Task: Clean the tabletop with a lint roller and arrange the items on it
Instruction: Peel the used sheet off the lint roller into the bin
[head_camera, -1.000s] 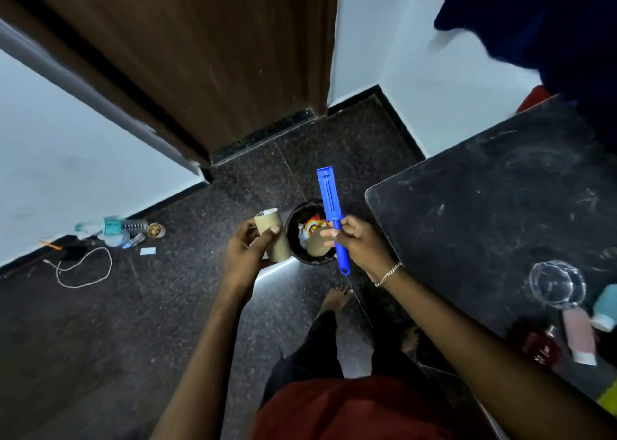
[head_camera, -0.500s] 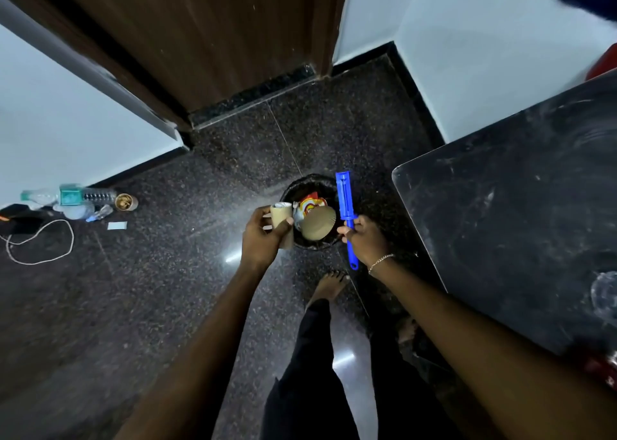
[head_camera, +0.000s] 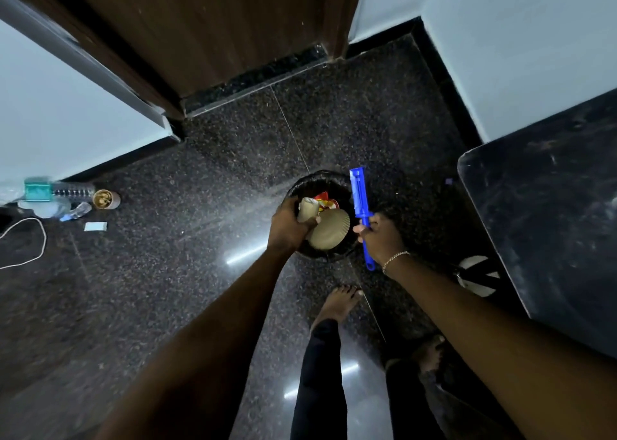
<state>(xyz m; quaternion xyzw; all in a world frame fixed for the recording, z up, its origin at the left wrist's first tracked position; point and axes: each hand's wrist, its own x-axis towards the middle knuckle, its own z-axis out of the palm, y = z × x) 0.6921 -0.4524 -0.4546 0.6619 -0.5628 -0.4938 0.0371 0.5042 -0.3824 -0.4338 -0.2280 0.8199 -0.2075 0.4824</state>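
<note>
Clasped in the right hand [head_camera: 384, 239], right of centre, the blue plastic lint roller handle [head_camera: 360, 199] points up-frame beside the round black waste bin [head_camera: 293, 189]; that arm reaches in from the lower right. Left hand [head_camera: 288, 226], arm stretched from the bottom edge, grips a tan cardboard roll core [head_camera: 307, 210] over the bin's mouth, touching a brown paper plate [head_camera: 329, 231] inside
</note>
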